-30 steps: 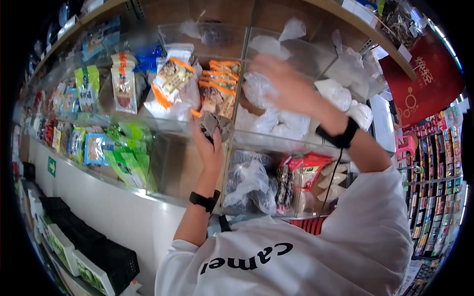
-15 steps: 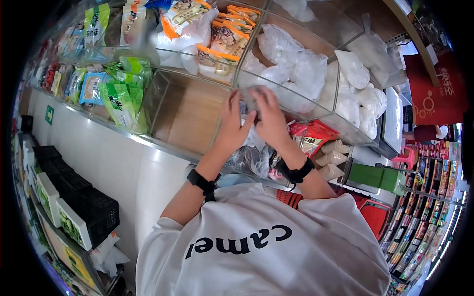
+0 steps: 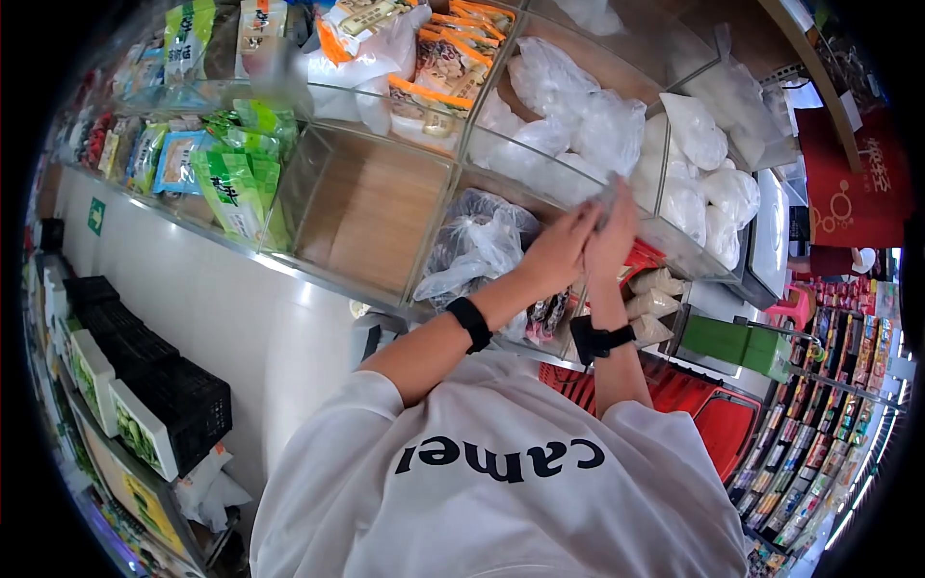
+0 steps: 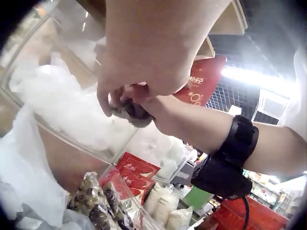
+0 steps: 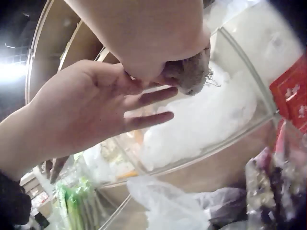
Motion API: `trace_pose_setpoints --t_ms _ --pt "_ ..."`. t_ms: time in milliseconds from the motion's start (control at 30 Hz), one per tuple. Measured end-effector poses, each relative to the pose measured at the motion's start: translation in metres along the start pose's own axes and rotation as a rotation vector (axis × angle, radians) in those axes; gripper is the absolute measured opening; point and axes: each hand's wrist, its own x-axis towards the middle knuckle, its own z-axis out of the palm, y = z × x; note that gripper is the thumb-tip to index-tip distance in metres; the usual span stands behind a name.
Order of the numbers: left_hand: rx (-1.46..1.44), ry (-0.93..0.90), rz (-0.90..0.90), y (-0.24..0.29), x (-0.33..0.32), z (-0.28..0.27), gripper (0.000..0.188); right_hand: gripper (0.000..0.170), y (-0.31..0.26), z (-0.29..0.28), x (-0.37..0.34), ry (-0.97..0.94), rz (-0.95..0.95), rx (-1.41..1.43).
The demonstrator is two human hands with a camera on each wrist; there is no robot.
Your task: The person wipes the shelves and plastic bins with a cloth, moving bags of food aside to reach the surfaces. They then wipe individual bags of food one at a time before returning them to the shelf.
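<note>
A grey-brown lump (image 3: 607, 200) with thin strands is gripped in my right hand (image 3: 610, 241), over the front wall of the white-bag bin. In the right wrist view the lump (image 5: 191, 75) sticks out below the right hand (image 5: 158, 40). My left hand (image 3: 557, 255) meets the right from the left side; two of its fingers (image 5: 151, 116) lie straight, while its thumb side is hidden behind the right hand. The lump (image 4: 138, 115) also shows beneath the left hand (image 4: 144, 62) in the left wrist view.
Clear-walled bins hold white bags (image 3: 607, 130), orange-edged packets (image 3: 453, 63), green packets (image 3: 236, 193) and a dark bundle in clear plastic (image 3: 479, 236). A bare wooden-bottomed bin (image 3: 371, 207) lies left of it. Red baskets (image 3: 674, 385) stand at the lower right.
Both hands have moved right together, from above the clear plastic bundle to the front wall of the white-bag bin. Earlier the left hand held the lump while the right reached over the white bags.
</note>
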Motion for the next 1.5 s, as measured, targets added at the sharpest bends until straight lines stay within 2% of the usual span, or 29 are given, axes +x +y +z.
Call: trace_pose_setpoints --t_ms 100,167,200,267,367,467,533,567,600,667,700,800,833,900,933,1000,1033,1100,1133,1200,1233,1300,1333,1400,1500 --pt "-0.062 0.237 -0.083 -0.012 -0.006 -0.025 0.056 0.055 -0.041 0.02 0.007 -0.092 -0.076 0.013" --pt "-0.092 0.331 -0.144 -0.017 -0.016 -0.047 0.053 0.053 -0.073 0.034 0.015 -0.148 -0.118 0.014" --pt "-0.085 0.338 -0.146 -0.021 -0.021 -0.058 0.053 0.054 -0.088 0.042 0.019 -0.188 -0.169 0.018" --pt "0.023 0.461 -0.275 -0.029 -0.027 -0.078 0.057 0.055 -0.112 0.062 0.026 -0.226 -0.224 0.027" --pt "-0.058 0.533 -0.198 -0.038 -0.026 -0.102 0.061 0.056 -0.13 0.081 0.033 -0.278 -0.261 0.033" --pt "0.08 0.453 -0.225 -0.038 -0.026 -0.108 0.063 0.058 -0.127 0.083 0.03 -0.266 -0.247 0.052" --pt "0.138 0.42 -0.241 -0.044 -0.03 -0.097 0.062 0.058 -0.113 0.079 0.025 -0.189 -0.407 -0.03" --pt "0.194 0.382 -0.25 -0.045 -0.033 -0.088 0.06 0.06 -0.105 0.074 0.022 -0.216 -0.445 -0.119" --pt "0.189 0.382 -0.259 -0.045 -0.036 -0.079 0.06 0.06 -0.093 0.071 0.016 -0.226 -0.445 -0.121" --pt "0.108 0.214 -0.337 -0.042 -0.037 -0.061 0.057 0.064 -0.064 0.069 0.006 -0.236 -0.53 -0.291" --pt "0.18 0.169 -0.347 -0.042 -0.041 -0.047 0.057 0.067 -0.051 0.063 0.0 -0.336 -0.511 -0.348" --pt "0.061 0.09 -0.315 -0.042 -0.038 -0.016 0.061 0.069 -0.016 0.051 -0.008 -0.364 -0.465 -0.404" --pt "0.055 0.1 -0.323 -0.034 -0.036 -0.014 0.061 0.069 -0.009 0.044 -0.008 -0.372 -0.475 -0.405" --pt "0.032 0.129 -0.306 -0.02 -0.031 -0.01 0.066 0.066 0.002 0.029 -0.005 -0.226 -0.541 -0.348" --pt "0.023 0.14 -0.314 -0.017 -0.029 -0.009 0.066 0.066 0.006 0.024 -0.004 -0.237 -0.554 -0.351" --pt "-0.054 0.259 -0.161 -0.012 -0.024 -0.014 0.073 0.062 0.009 0.019 -0.002 -0.136 -0.643 -0.28" --pt "-0.06 0.267 -0.169 -0.008 -0.023 -0.019 0.073 0.058 0.002 0.015 0.001 -0.164 -0.646 -0.281" --pt "-0.091 0.143 -0.313 -0.004 -0.022 -0.03 0.08 0.057 0.004 0.027 0.004 -0.194 -0.719 -0.283" --pt "-0.096 0.151 -0.315 -0.011 -0.023 -0.029 0.08 0.057 0.006 0.035 0.008 -0.213 -0.788 -0.284" --pt "0.078 0.186 -0.293 -0.028 -0.025 -0.028 0.081 0.058 -0.001 0.062 0.011 -0.214 -0.813 -0.27" --pt "0.075 0.19 -0.298 -0.032 -0.026 -0.032 0.081 0.059 -0.01 0.073 0.01 -0.211 -0.827 -0.256" --pt "0.072 0.338 -0.315 -0.041 -0.028 -0.043 0.08 0.06 -0.028 0.093 0.01 -0.224 -0.841 -0.308" --pt "0.071 0.339 -0.319 -0.046 -0.029 -0.048 0.08 0.061 -0.037 0.1 0.01 -0.236 -0.849 -0.361" --pt "0.288 0.449 -0.286 -0.055 -0.03 -0.055 0.082 0.062 -0.053 0.108 0.013 -0.262 -0.879 -0.442" --pt "0.188 0.369 -0.287 -0.066 -0.025 -0.054 0.083 0.063 -0.049 0.104 0.013 -0.283 -0.908 -0.537"
